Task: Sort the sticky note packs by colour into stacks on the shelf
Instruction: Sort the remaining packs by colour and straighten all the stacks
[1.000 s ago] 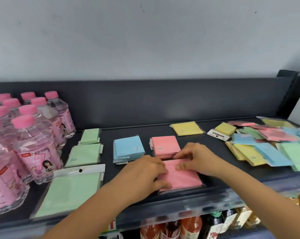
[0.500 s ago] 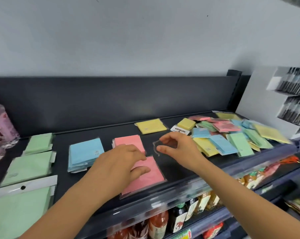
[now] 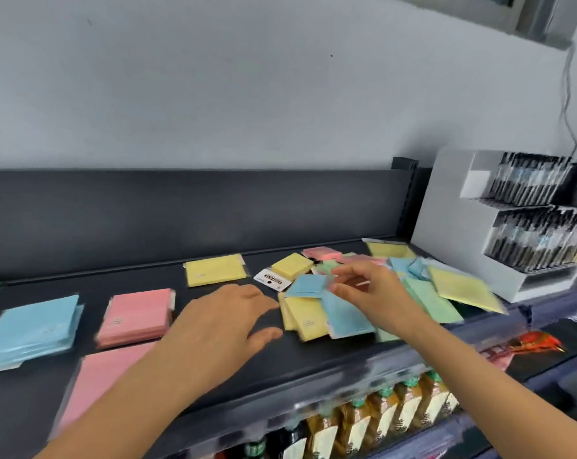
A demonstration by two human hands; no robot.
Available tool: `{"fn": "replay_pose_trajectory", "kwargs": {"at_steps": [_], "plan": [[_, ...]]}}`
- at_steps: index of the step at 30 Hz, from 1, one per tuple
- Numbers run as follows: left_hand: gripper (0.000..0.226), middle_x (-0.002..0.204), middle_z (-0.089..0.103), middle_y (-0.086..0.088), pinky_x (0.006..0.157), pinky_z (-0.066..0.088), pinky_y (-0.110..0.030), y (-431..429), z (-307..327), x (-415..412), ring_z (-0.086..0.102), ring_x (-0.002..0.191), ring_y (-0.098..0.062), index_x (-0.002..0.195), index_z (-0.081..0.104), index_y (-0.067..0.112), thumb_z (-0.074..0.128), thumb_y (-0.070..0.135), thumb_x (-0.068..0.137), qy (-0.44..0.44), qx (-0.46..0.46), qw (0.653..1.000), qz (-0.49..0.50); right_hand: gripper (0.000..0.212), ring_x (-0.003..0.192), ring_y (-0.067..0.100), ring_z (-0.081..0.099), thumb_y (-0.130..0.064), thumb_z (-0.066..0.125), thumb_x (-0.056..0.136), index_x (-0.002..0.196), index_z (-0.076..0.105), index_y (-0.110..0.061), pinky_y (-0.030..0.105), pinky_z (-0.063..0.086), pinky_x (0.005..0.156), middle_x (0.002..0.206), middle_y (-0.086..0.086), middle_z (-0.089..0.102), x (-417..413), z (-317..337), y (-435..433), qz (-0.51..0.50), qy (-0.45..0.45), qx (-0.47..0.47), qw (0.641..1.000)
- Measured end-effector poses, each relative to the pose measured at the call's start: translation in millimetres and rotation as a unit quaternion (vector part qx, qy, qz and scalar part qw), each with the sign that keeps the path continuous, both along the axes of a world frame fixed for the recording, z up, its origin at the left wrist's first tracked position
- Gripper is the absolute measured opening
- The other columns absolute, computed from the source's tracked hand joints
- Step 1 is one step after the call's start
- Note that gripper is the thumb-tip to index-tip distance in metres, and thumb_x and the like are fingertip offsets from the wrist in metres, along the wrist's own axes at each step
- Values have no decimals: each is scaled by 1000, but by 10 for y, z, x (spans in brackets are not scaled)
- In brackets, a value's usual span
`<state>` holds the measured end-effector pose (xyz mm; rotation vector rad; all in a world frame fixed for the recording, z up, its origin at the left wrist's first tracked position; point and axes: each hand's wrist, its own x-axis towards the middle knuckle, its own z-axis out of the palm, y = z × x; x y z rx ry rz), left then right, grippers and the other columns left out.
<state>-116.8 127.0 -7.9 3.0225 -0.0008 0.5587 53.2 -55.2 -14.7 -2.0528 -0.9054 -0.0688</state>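
On the dark shelf [image 3: 317, 357] lie sorted packs: a blue stack [image 3: 32, 329], a pink stack [image 3: 138, 314], a large pink pack [image 3: 94, 385] at the front and a yellow pack [image 3: 215, 270] at the back. To the right spreads a mixed pile [image 3: 446, 286] of yellow, green, blue and pink packs. My right hand [image 3: 376, 293] reaches into the pile's left side, thumb and forefinger apart at the right edge of a small blue pack [image 3: 305, 285] that rests on yellow packs [image 3: 302, 318]. My left hand [image 3: 227, 323] hovers over bare shelf, fingers spread, holding nothing.
A white tiered display [image 3: 446, 210] full of dark pens stands right of the shelf, touching the pile. A small yellow pack with a white header card [image 3: 292, 265] lies behind the blue one. Bottles [image 3: 363, 422] fill the shelf below. The black back panel [image 3: 181, 210] bounds the rear.
The view has swung right. My left hand has come off the large pink pack, which stays at the front. My right hand has moved right, into the mixed pile, to the small blue pack.
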Motion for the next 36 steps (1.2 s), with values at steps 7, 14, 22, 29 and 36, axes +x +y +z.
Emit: {"fn": "replay_pose_trajectory", "kwargs": {"at_steps": [7,14,22,29,36], "plan": [[43,128,49,23,82,45,-25,-877,107,830,48,117,-4,131,43,43,40,57,91,9,6,999,39,15,77,-3,60,-27,71,81,95,66,-23,9,46,69,84,-17,64,973,245,-845,7,-23,-10,1000],[37,122,55,19,90,47,-31,-1288,171,1384,47,116,-5,123,52,40,44,55,90,18,6,999,50,28,90,6,62,-23,73,78,105,65,-20,26,50,87,99,-9,67,1537,223,-1513,24,30,-46,998],[52,136,46,18,92,43,-29,-1661,73,1916,45,122,-7,131,48,35,44,62,86,28,-1,1000,-1,84,121,5,42,-54,77,62,135,44,-29,20,34,99,134,-14,45,1739,18,-1902,41,-29,-272,961],[59,140,43,15,101,38,-31,-1734,82,2174,41,125,-10,134,44,31,42,64,85,52,33,997,-54,20,54,4,44,-19,50,91,106,63,-21,22,37,54,69,-5,59,1860,97,-1935,63,-43,-240,968],[41,126,51,14,90,43,-28,-1284,208,2249,47,113,-11,124,50,30,43,53,91,66,46,997,-6,25,40,6,30,-17,44,96,74,53,-22,17,25,41,48,-8,34,1975,308,-1730,3,-111,-71,991]]}}
